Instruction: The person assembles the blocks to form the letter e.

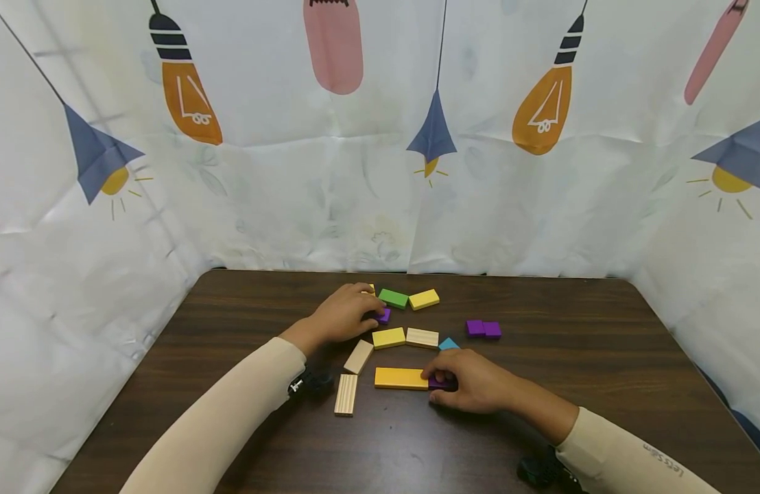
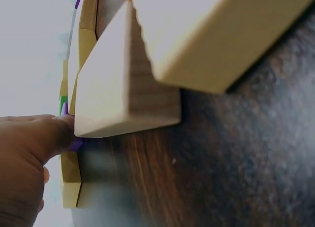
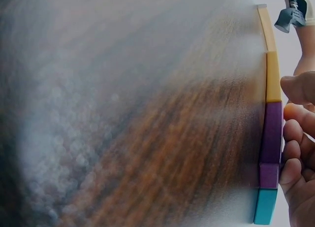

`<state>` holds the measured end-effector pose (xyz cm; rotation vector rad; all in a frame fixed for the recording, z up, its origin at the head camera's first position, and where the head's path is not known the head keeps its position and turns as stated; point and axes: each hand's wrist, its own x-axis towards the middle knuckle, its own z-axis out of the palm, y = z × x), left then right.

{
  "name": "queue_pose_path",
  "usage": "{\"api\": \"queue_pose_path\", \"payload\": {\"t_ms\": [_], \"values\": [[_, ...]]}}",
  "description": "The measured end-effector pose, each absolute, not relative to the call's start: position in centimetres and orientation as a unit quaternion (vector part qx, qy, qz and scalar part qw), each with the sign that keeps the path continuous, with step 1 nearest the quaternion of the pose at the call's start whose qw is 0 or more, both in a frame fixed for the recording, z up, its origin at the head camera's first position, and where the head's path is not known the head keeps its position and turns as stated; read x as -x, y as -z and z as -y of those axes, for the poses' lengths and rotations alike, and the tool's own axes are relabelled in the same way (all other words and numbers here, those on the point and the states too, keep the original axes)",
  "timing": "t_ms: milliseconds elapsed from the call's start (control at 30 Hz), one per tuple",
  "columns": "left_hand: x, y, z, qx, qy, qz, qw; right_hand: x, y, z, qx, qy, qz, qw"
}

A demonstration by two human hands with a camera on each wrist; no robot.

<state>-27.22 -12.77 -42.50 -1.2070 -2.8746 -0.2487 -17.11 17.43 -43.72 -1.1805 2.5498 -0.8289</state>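
Note:
My left hand (image 1: 346, 312) pinches a small purple block (image 1: 384, 316) between thumb and fingers, beside a green block (image 1: 394, 298) at the back; in the left wrist view the fingers partly cover it. My right hand (image 1: 479, 381) hovers low over a purple block (image 1: 438, 384) that meets the right end of a long orange block (image 1: 400, 378). Its bent fingertips are close to the tops of these two, and no finger covers the purple side face (image 3: 273, 131) in the right wrist view. A teal block (image 3: 266, 207) stands in line there.
Behind the orange block lie a yellow block (image 1: 389, 337), a wooden block (image 1: 422, 337) and a blue piece (image 1: 449, 344). Two wooden blocks (image 1: 346, 395) stand end to end leftward. Another yellow block (image 1: 424, 299) touches the green one. Two purple blocks (image 1: 483, 329) sit farther right.

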Motion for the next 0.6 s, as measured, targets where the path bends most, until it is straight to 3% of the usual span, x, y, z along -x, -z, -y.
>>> {"api": "queue_pose_path", "payload": {"t_ms": [600], "values": [[27.28, 42.76, 12.65, 0.391, 0.103, 0.912, 0.069, 17.14, 43.86, -17.47, 0.406, 0.286, -0.862, 0.100]]}}
